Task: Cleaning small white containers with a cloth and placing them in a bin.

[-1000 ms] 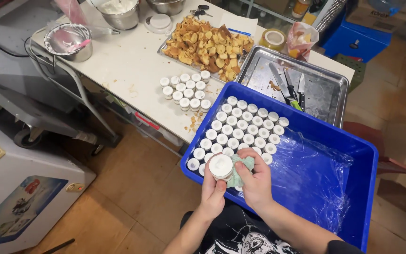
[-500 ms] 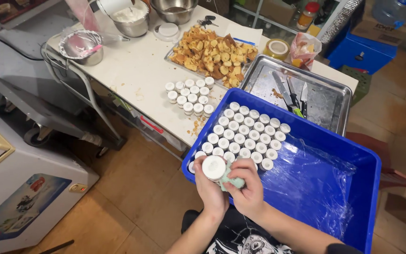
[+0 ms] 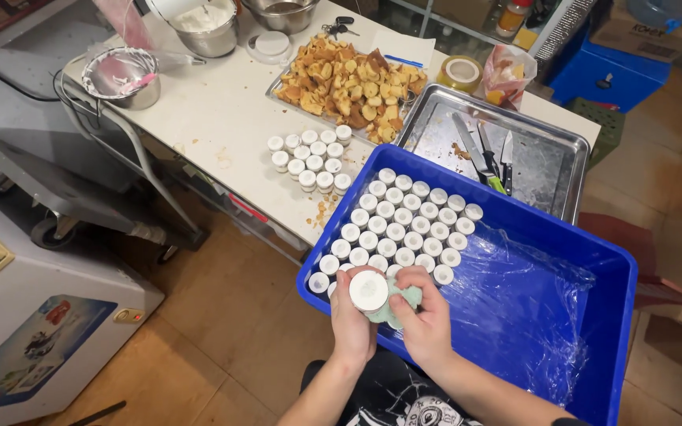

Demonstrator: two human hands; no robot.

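bare forearms, black printed shirt, seemingly

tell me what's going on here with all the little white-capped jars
A person holds one small jar in the left hand and presses a pale green cloth against it with the right hand. This happens over the near corner of a blue crate lined with clear plastic, where rows of capped jars already stand. A smaller cluster of jars sits on the white table, beside a tray of fried pieces.
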